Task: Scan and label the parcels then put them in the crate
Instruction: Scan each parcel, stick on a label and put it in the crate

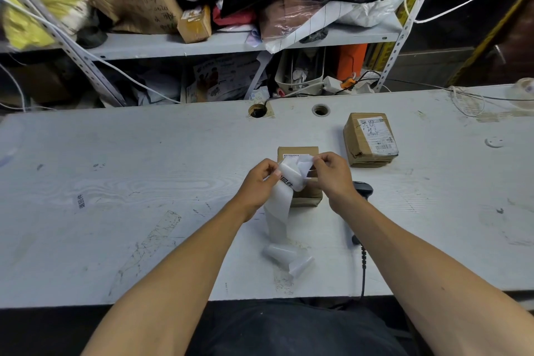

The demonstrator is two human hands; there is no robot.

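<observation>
A small brown cardboard parcel lies on the white table, mostly hidden behind my hands. Above it, my left hand pinches a long strip of white label backing paper that trails down and curls on the table. My right hand pinches a white label at the strip's top end, partly lifted off the backing. A second brown parcel with a printed, handwritten-on label sits to the right. A black corded barcode scanner lies on the table under my right wrist.
Behind the table stands a metal shelf crammed with boxes, bags and mailers. Cables run along the table's far edge and through two round holes. A roll of clear tape sits at the far right corner. No crate is in view.
</observation>
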